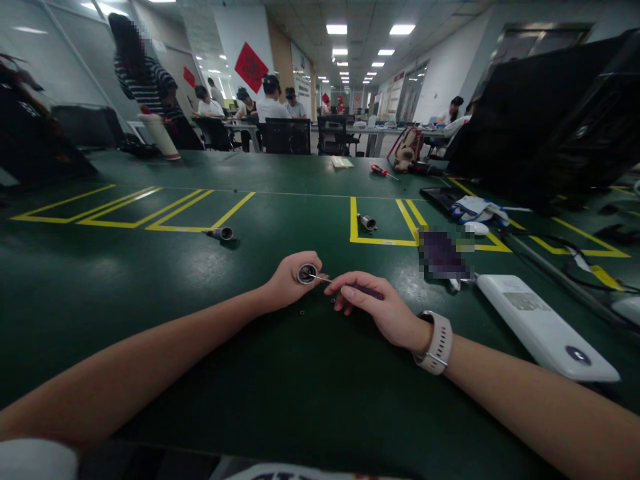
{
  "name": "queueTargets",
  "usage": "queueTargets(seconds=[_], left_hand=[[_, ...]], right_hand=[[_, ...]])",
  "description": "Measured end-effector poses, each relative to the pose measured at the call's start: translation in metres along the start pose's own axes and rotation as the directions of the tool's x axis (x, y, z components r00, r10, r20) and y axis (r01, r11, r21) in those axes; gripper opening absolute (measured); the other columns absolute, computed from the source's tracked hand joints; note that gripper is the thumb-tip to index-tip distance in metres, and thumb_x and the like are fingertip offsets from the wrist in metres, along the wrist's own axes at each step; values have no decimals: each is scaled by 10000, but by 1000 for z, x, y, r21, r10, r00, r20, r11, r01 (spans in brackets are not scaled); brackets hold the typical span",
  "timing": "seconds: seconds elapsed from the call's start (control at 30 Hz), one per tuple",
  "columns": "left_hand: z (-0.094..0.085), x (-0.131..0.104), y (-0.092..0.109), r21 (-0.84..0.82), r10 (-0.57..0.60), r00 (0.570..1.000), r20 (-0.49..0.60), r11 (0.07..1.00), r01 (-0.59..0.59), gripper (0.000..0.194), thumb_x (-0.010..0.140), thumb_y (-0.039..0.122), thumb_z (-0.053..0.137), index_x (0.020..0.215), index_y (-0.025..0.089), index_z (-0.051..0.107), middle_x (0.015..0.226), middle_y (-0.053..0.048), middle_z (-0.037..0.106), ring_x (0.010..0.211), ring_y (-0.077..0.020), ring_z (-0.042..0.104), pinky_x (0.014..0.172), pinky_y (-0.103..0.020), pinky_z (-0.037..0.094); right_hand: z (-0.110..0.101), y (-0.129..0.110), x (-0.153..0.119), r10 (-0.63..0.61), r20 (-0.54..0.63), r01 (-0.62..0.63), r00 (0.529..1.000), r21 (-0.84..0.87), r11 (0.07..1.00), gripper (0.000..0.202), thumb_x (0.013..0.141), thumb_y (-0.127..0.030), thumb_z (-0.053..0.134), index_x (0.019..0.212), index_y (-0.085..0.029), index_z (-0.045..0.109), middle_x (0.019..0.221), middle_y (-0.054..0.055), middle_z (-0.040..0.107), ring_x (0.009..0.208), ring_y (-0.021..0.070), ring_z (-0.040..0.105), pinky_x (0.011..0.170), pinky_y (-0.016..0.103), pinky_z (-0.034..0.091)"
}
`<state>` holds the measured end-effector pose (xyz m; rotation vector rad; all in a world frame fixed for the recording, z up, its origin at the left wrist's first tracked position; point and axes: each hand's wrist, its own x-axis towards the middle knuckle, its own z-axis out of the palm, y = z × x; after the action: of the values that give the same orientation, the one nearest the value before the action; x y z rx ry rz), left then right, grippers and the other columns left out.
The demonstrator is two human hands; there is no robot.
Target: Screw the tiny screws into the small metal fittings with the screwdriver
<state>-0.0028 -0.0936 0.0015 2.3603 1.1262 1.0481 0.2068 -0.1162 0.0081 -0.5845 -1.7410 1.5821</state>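
Observation:
My left hand is wrapped round a round metal part, its open end facing me. In my right hand is a thin screwdriver with a dark handle, and its tip reaches into the metal part's opening. Two tiny pieces lie on the green table below my hands, one a small nut. A similar metal part rests on its side at the left, by a yellow taped box. Another metal part lies inside a taped box to the right.
A white power bank, a blurred phone, cables and gloves lie on the right. Farther back are a red screwdriver, a bag and a white cup. Several people are beyond the table.

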Motion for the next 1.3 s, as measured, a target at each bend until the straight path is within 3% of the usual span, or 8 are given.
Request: queueTargets(seconds=[0.13, 0.33, 0.53, 0.77, 0.93, 1.03, 1.17, 1.3], left_hand=[[0, 0, 1, -33, 11, 998, 67, 999, -8, 205, 784, 249, 575, 641, 160, 458, 635, 29, 454, 580, -91, 431, 542, -215, 351], [0, 0, 2, 94, 10, 995, 101, 995, -19, 165, 795, 222, 547, 662, 158, 473, 662, 17, 478, 607, -102, 456, 568, -227, 360], [1, 1, -1, 168, -45, 993, 112, 985, 26, 152, 796, 211, 538, 669, 158, 475, 671, 16, 481, 617, -108, 462, 574, -232, 360], [2, 1, -2, 213, -136, 982, 130, 971, 106, 142, 784, 235, 548, 684, 159, 482, 684, 14, 499, 627, -117, 475, 578, -242, 366], [-4, 2, 0, 173, -156, 982, 104, 975, 136, 55, 709, 161, 549, 716, 160, 494, 712, 12, 514, 663, -125, 495, 609, -248, 384], [-11, 4, 4, 126, -188, 970, 154, 977, 170, 148, 633, 102, 534, 766, 159, 504, 757, 8, 522, 697, -131, 503, 623, -248, 395], [-15, 4, 10, 62, -214, 943, 255, 977, 205, 163, 704, 208, 546, 857, 165, 511, 850, -14, 533, 760, -150, 514, 639, -258, 416], [-6, 3, 22, 162, -125, 934, 334, 984, 73, 257, 784, 376, 559, 927, 163, 545, 900, -40, 540, 811, -173, 513, 704, -295, 417]], right_hand=[[1, 0, 0, 4, 0, -4, 1000, 7, 1000, 181, 871, -282, 530, 964, -213, 668, 888, 30, 630, 767, 139, 573, 663, 278, 446], [-1, 6, 2, 30, -26, -27, 999, 127, 992, 182, 859, -283, 535, 927, -202, 683, 941, 44, 657, 773, 144, 579, 673, 287, 441], [-2, 6, 2, 74, -112, -51, 991, 191, 980, 191, 842, -263, 527, 800, -171, 688, 797, 43, 669, 722, 146, 574, 671, 287, 423], [-3, 9, 2, 42, -194, 0, 980, 214, 977, 193, 819, -249, 528, 727, -172, 678, 703, 27, 654, 661, 143, 565, 644, 287, 415], [-3, 9, 4, 52, -374, 59, 926, 279, 959, 181, 775, -248, 534, 655, -176, 649, 643, 19, 640, 606, 136, 544, 593, 275, 397], [-5, 11, 6, 80, -461, 66, 884, 293, 954, 162, 762, -242, 538, 651, -180, 639, 631, 16, 636, 594, 133, 538, 579, 273, 385], [-6, 13, 7, 98, -480, 55, 872, 295, 954, 143, 756, -240, 547, 665, -182, 641, 644, 14, 637, 598, 133, 540, 582, 278, 385], [-6, 14, 9, 89, -495, 69, 864, 292, 954, 152, 749, -243, 555, 637, -178, 636, 624, 12, 628, 588, 128, 532, 569, 271, 376]])
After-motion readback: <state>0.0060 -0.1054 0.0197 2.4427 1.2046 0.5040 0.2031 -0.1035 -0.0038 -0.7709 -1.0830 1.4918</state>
